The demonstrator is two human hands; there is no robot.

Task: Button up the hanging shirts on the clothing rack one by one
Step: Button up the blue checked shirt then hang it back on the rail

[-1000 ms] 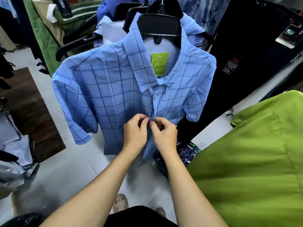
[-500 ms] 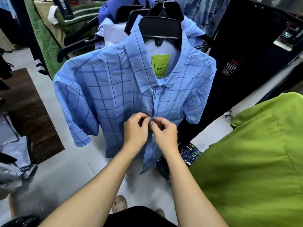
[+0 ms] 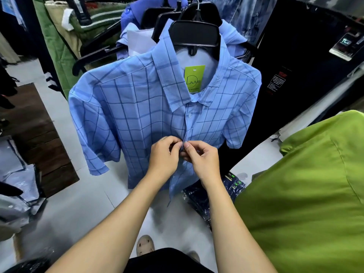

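A light blue checked short-sleeved shirt (image 3: 134, 115) hangs in front of me on a black hanger (image 3: 195, 34), with a green tag (image 3: 194, 78) at its neck. One white button (image 3: 189, 116) below the collar is fastened. My left hand (image 3: 164, 154) pinches the left edge of the shirt front at mid-chest height. My right hand (image 3: 202, 157) pinches the right edge there, fingertips meeting the left hand's. The button between my fingers is hidden. Below my hands the shirt front hangs apart.
More blue and white shirts (image 3: 136, 36) hang behind on black hangers. A green garment (image 3: 307, 194) fills the lower right. Dark clothes (image 3: 295, 75) hang at the right. Packed dark garments (image 3: 208, 196) lie on the grey floor; a wooden platform (image 3: 33, 134) stands at the left.
Both hands stay together at the same spot on the shirt front, fingers shifting slightly. The shirt and hanger have swung a little to the right in view.
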